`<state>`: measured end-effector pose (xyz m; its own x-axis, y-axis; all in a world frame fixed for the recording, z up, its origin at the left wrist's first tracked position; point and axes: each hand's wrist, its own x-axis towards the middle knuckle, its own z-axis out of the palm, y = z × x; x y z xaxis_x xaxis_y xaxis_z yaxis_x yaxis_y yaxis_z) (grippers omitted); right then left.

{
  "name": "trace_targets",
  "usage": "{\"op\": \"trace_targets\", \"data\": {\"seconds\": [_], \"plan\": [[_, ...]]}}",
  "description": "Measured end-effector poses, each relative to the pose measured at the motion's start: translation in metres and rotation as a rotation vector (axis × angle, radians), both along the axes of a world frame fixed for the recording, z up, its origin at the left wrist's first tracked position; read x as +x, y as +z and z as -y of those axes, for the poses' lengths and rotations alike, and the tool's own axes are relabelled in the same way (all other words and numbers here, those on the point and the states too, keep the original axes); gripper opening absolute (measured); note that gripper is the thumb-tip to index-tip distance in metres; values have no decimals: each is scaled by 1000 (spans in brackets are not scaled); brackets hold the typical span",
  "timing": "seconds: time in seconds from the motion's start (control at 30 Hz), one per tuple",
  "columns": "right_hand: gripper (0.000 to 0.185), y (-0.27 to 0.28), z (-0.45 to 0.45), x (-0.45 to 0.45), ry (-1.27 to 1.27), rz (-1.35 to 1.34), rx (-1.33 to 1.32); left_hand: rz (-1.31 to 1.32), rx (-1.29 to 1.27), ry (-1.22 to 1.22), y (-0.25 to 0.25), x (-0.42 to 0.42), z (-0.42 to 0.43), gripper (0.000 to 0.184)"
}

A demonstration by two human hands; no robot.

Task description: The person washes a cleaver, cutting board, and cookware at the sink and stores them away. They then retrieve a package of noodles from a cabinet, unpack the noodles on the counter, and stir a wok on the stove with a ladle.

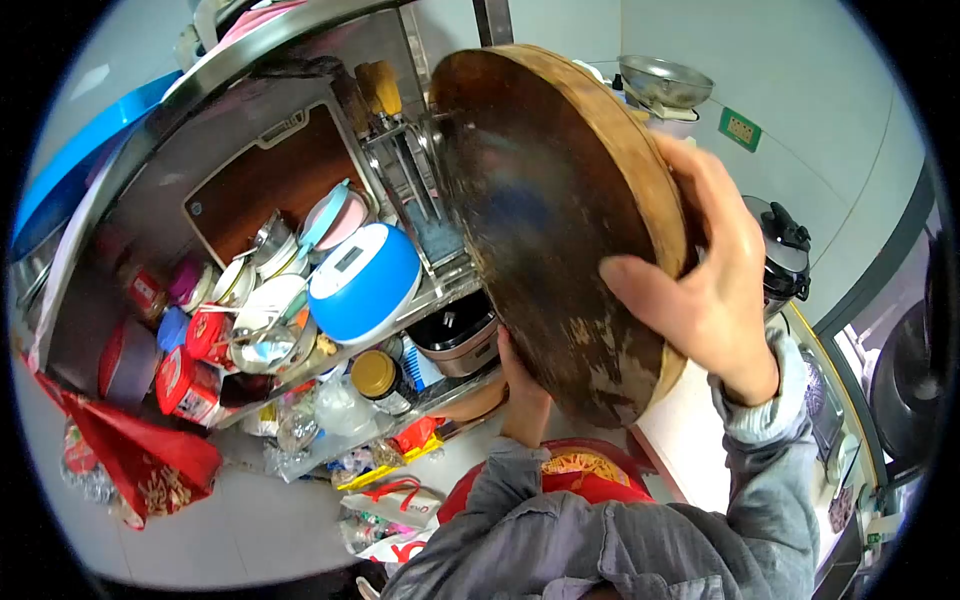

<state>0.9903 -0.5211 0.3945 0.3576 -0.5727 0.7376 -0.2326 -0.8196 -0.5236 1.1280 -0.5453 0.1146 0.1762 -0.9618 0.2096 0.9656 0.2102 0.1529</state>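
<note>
A thick round wooden chopping board [545, 200], dark and worn on its face with a paler rim, is held up on edge, tilted, in front of the shelves. My right hand [700, 280] grips its right side, the thumb pressed on the dark face and the fingers over the rim. Low on the board's left edge is my left hand [525, 390], holding it from below; its fingers are mostly hidden behind the board. The board's upper left edge is close to a metal utensil rack [410, 175]; whether they touch, I cannot tell.
On the metal shelf stand a blue-and-white kitchen scale [365, 280], bowls, red tubs [187, 385] and a brown rectangular board [270, 185]. Below are a rice cooker [455, 340] and a jar [385, 380]. A pressure cooker [780, 245] and a steel colander [668, 82] are at right.
</note>
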Motion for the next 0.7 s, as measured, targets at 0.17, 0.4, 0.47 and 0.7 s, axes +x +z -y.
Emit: {"op": "trace_targets", "data": {"seconds": [0.17,0.4,0.47,0.7], "plan": [[60,25,52,58,-194,-90,-189,-95,129,-31,9,33,49,50],[59,69,127,113,-132,-229,33,-234,151,-227,39,54,80,57],[47,63,134,118,-139,-138,-21,-481,30,-500,42,57,79,49],[65,3,173,163,20,106,32,-204,-190,-424,25,130,120,67]]}}
